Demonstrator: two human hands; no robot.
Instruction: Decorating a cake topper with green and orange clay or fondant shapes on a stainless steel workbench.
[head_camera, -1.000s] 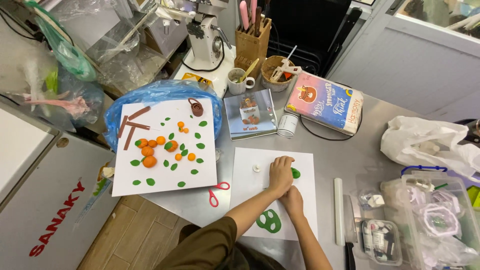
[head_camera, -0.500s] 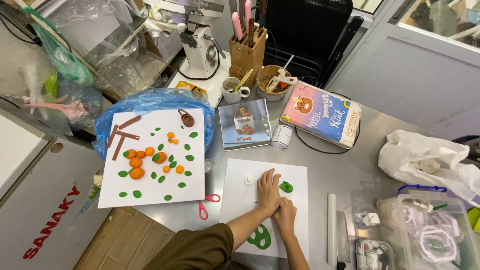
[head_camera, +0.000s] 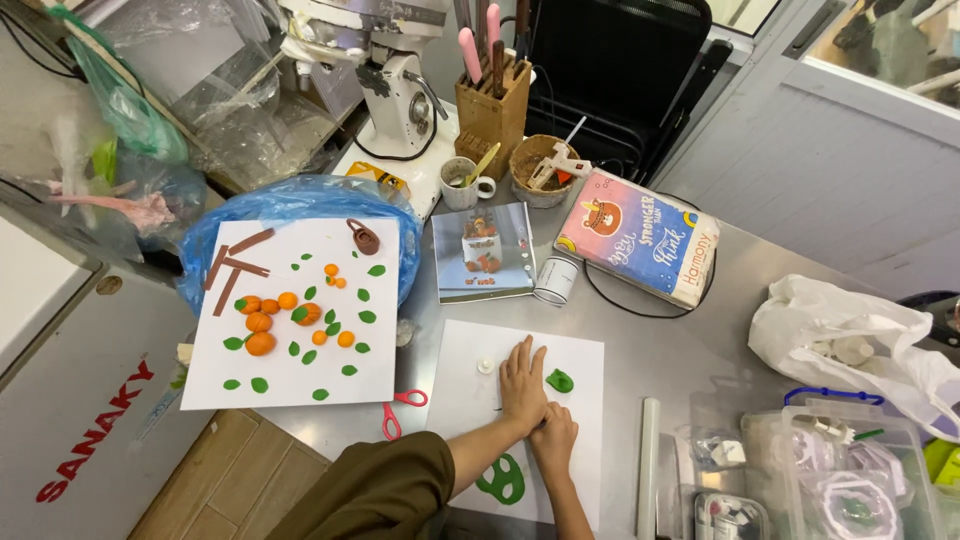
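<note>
Steel table (head_camera: 700, 350) carries a white paper sheet (head_camera: 460, 400), now nearer the view than a second ago. Left hand (head_camera: 522, 385) presses flat, fingers spread, grasping nothing; right hand (head_camera: 553, 445) overlaps its wrist, released, beside a small green clay piece (head_camera: 559, 380).

We see a bright, evenly lit scene under soft overhead light, with daylight also showing through the window (head_camera: 890, 50) at the upper right. The steel tabletop (head_camera: 700, 350) gives a dull sheen toward its far right edge, without harsh glare. Shadows are faint and short beneath the white sheets (head_camera: 470, 385). Focus is sharp at the centre; the wide lens bends lines and stretches shapes toward the frame's corners.
</note>
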